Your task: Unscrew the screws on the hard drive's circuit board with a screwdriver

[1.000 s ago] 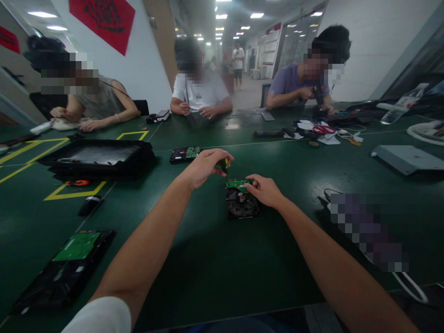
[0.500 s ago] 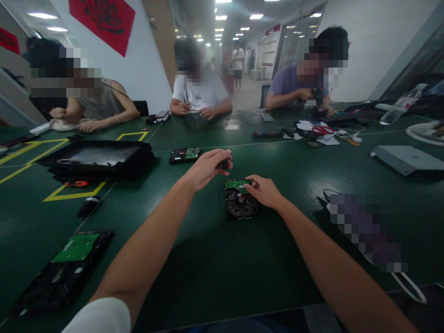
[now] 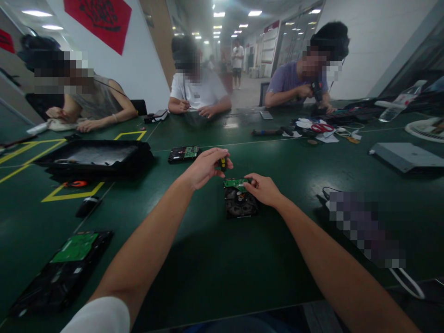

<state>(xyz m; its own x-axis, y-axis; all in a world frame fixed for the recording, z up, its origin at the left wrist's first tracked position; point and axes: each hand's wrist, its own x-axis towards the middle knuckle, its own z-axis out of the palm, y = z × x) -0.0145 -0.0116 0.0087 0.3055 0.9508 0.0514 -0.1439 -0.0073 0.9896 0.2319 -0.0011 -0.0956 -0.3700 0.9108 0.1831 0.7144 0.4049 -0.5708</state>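
Observation:
In the middle of the green table lies a hard drive (image 3: 241, 203), its green circuit board facing up at the far end. My left hand (image 3: 209, 169) is closed around a small screwdriver (image 3: 223, 163) with a black and yellow handle, held upright over the board's far left corner. Its tip is too small to make out. My right hand (image 3: 262, 188) grips the drive's right edge, thumb on the circuit board. A second hard drive (image 3: 183, 154) lies beyond my left hand, and a larger-looking third hard drive (image 3: 62, 273) is at the near left.
A black tray (image 3: 93, 159) stands at the left, a computer mouse (image 3: 88, 206) before it. A grey metal box (image 3: 407, 156) and a blurred-out pouch-like object (image 3: 364, 231) lie at the right. Across the table sit three people; red scissors (image 3: 322, 128) lie among papers.
The screwdriver's handle has turned in my left fingers, so more yellow shows. My right hand stays on the hard drive. The whole view has shifted slightly.

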